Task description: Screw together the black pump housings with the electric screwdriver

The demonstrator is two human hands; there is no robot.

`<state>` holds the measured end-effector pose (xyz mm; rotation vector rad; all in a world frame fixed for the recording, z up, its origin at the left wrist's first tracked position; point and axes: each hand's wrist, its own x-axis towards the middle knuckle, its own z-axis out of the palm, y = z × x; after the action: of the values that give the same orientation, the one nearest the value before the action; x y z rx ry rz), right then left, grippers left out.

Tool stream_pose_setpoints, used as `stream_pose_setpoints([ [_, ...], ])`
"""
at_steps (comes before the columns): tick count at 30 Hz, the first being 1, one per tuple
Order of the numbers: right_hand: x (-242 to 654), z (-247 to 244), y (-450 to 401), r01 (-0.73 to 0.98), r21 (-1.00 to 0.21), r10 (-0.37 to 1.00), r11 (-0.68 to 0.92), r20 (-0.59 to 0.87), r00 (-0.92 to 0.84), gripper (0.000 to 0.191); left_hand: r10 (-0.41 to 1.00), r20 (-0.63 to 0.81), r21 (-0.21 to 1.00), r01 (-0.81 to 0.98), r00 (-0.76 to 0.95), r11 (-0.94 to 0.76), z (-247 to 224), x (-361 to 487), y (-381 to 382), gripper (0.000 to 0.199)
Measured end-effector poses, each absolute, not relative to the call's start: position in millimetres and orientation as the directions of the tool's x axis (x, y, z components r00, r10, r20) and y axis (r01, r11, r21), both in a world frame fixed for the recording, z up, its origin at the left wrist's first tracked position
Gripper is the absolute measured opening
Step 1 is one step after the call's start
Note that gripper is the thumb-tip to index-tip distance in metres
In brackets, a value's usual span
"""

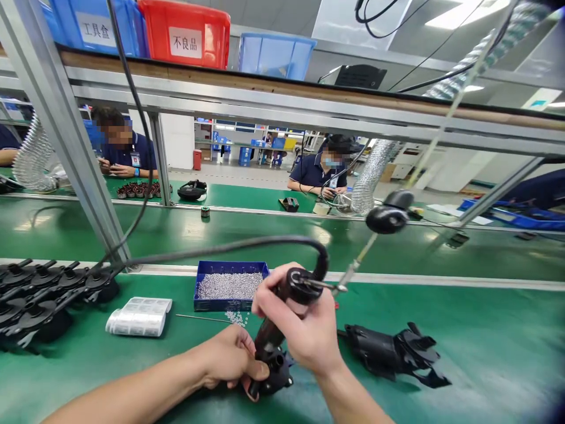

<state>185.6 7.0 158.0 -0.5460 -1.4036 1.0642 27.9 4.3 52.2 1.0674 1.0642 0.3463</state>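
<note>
My right hand [304, 324] is wrapped round a black electric screwdriver [269, 333], which hangs from a cord and a hook and points down. Its lower end meets a small black plastic part [278, 377] on the green bench; the tip itself is hidden. With thumb and fingers, my left hand [233, 359] grips that black part from the left side. Behind my hands sits a blue tray [232, 305] full of small shiny metal pieces. Several of the small pieces [237, 318] lie loose in front of it, beside a thin rod [203, 318].
A black plastic assembly [392, 353] lies to the right. Several black housings [48, 294] line the left, near a white label roll [139, 317]. A metal frame post [83, 141] and a hanging cable [132, 88] cross the view. Co-workers sit beyond the moving-line surface [247, 227].
</note>
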Motion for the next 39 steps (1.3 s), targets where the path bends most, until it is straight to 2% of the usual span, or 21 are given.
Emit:
stream_pose_setpoints([
  [2,176,159,4,-0.121,-0.850,0.858,0.513,0.514,0.023,0.014,0.684,-0.555,0.829,0.250,0.473,0.500,54,27,4,0.038],
  [4,171,157,2,-0.071,-0.835,0.838,0.545,0.544,0.039,0.015,0.691,-0.564,0.825,0.277,0.452,0.493,56,26,4,0.037],
  [7,171,150,2,-0.124,-0.807,0.811,0.577,0.585,-0.032,0.016,0.685,-0.578,0.815,0.348,0.444,0.462,58,25,4,0.032],
  [10,175,150,5,-0.207,-0.813,0.820,0.545,0.568,-0.074,0.016,0.675,-0.576,0.816,0.371,0.461,0.442,59,24,5,0.031],
  [17,178,160,8,-0.340,-0.840,0.857,0.422,0.492,-0.153,0.019,0.694,-0.529,0.849,0.285,0.488,0.446,53,26,3,0.031],
  [21,180,158,8,-0.364,-0.842,0.813,0.397,0.507,-0.286,0.020,0.728,-0.465,0.883,0.200,0.503,0.426,50,30,1,0.037],
  [23,184,157,8,-0.363,-0.830,0.784,0.423,0.536,-0.313,0.018,0.719,-0.461,0.887,0.235,0.520,0.398,54,29,-1,0.042],
  [25,189,158,7,-0.389,-0.807,0.773,0.445,0.565,-0.288,0.016,0.743,-0.450,0.885,0.362,0.496,0.294,63,25,-2,0.044],
  [27,196,160,7,-0.441,-0.782,0.781,0.440,0.575,-0.242,0.015,0.816,-0.375,0.847,0.520,0.441,0.109,75,20,-3,0.045],
  [29,204,164,8,-0.449,-0.770,0.792,0.454,0.579,-0.192,0.014,0.844,-0.309,0.769,0.637,0.438,-0.049,86,13,0,0.035],
  [30,207,166,9,-0.422,-0.776,0.797,0.469,0.578,-0.176,0.014,0.846,-0.281,0.726,0.677,0.452,-0.121,88,11,3,0.030],
  [32,212,168,10,-0.337,-0.801,0.808,0.495,0.567,-0.161,0.016,0.871,-0.212,0.620,0.750,0.443,-0.230,86,7,10,0.037],
  [35,212,169,13,-0.227,-0.833,0.823,0.504,0.543,-0.163,0.019,0.927,-0.097,0.460,0.843,0.361,-0.280,70,8,23,0.033],
  [39,209,170,13,-0.178,-0.848,0.829,0.499,0.527,-0.188,0.018,0.921,-0.117,0.438,0.851,0.373,-0.289,48,17,35,0.031],
])
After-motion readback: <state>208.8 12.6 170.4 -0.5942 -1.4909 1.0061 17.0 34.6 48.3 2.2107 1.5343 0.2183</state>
